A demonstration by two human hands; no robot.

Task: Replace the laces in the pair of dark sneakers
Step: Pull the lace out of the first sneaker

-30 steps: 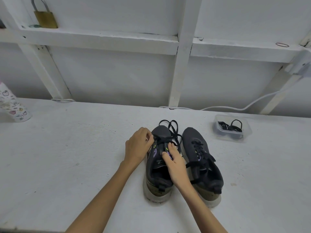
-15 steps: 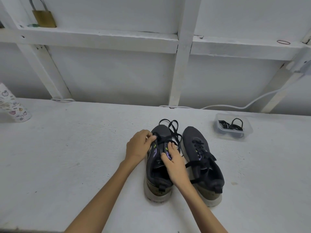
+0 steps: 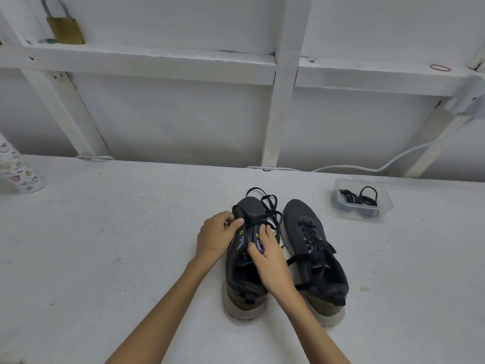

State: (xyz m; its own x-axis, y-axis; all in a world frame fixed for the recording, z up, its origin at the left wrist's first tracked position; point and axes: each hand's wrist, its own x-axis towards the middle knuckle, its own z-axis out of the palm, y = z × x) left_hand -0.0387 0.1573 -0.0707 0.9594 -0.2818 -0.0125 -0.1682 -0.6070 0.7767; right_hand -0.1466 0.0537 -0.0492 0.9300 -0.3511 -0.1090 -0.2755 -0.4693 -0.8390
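Note:
Two dark sneakers stand side by side on the white table, toes pointing away from me. The left sneaker (image 3: pixel 245 274) is partly unlaced; its black lace (image 3: pixel 267 203) lies in loose loops over the toe. My left hand (image 3: pixel 216 236) pinches that lace at the shoe's left eyelet row. My right hand (image 3: pixel 267 261) rests on the tongue, fingers pressing the right eyelet row. The right sneaker (image 3: pixel 312 256) is still laced, with its black lace ends trailing across the opening. A clear plastic tub (image 3: pixel 383 206) at the right holds coiled black laces (image 3: pixel 358 198).
A patterned cup (image 3: pixel 19 172) stands at the far left of the table. A white cable (image 3: pixel 367 168) runs along the wall behind the tub. A brass padlock (image 3: pixel 64 28) and a rubber band (image 3: pixel 440 67) sit on the wall's ledge.
My hands have stayed on the left sneaker with small finger movements at the lace; the view has shifted slightly. The right sneaker and the tub have not moved.

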